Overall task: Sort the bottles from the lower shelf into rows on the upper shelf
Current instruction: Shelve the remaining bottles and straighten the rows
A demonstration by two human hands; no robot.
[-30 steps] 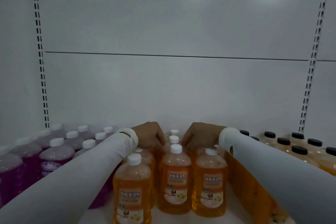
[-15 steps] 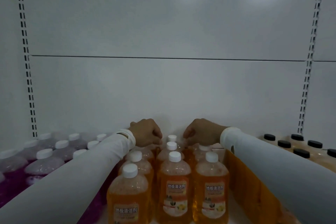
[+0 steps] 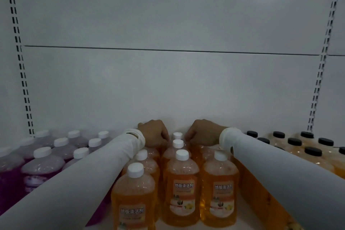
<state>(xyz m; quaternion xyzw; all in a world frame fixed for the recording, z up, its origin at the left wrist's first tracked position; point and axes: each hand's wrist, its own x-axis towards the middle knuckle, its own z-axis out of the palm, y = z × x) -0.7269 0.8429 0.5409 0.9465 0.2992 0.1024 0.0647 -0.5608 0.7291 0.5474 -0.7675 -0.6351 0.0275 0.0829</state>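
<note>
Our left hand and right hand curled at the back of the orange floor-cleaner bottles, seemingly gripping rear bottles, purple bottles left

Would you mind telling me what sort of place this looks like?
Probably a shop or stockroom shelf: slotted uprights on a white back panel, and orange floor-cleaner bottles ranked beside purple bottles and black-capped bottles.

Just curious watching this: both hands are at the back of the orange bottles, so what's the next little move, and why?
Probably nudge the rear white-capped orange bottles straight: left hand and right hand flank the middle row, fingers curled at its necks.
</note>
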